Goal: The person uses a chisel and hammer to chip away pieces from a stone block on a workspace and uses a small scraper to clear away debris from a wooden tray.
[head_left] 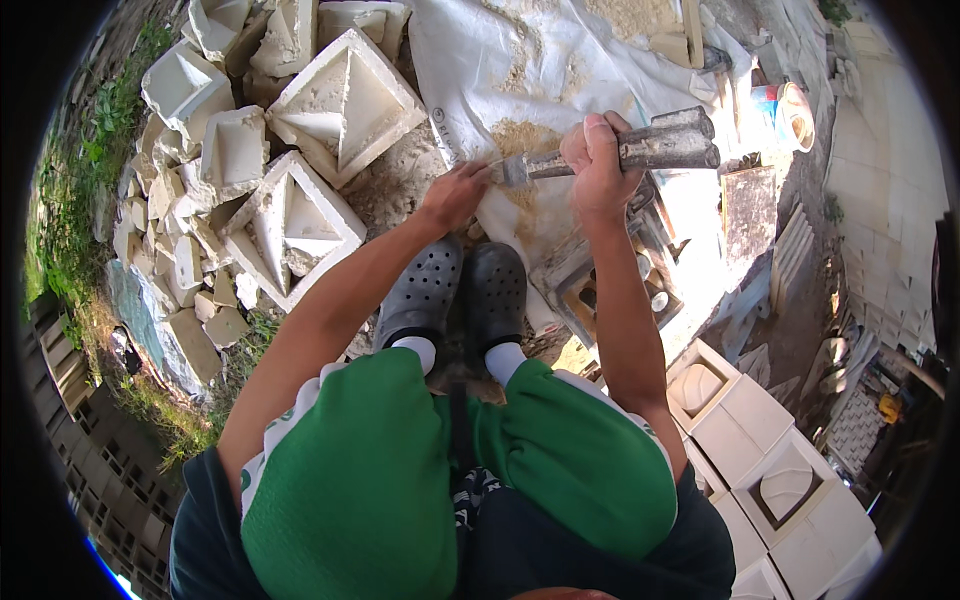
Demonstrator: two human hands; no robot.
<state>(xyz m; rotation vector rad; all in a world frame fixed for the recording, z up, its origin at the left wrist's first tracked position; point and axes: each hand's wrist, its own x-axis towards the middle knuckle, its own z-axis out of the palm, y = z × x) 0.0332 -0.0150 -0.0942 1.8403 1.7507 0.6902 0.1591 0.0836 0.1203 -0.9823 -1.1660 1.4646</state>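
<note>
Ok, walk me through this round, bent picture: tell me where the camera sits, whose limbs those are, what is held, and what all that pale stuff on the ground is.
The camera sits on a person's head and looks straight down, and its wide lens bends everything toward the rim. The green shorts and grey clogs are the person's own, seen from above while crouching.

The right hand is raised and grips a heavy, dusty hammer. The left hand reaches down to the ground by a white sheet dusted with sand; whether it holds anything I cannot tell.

On the left lie square pale cast blocks with pyramid-shaped hollows, among many broken pieces. At the lower right stand white boxy moulds in a row.
</note>
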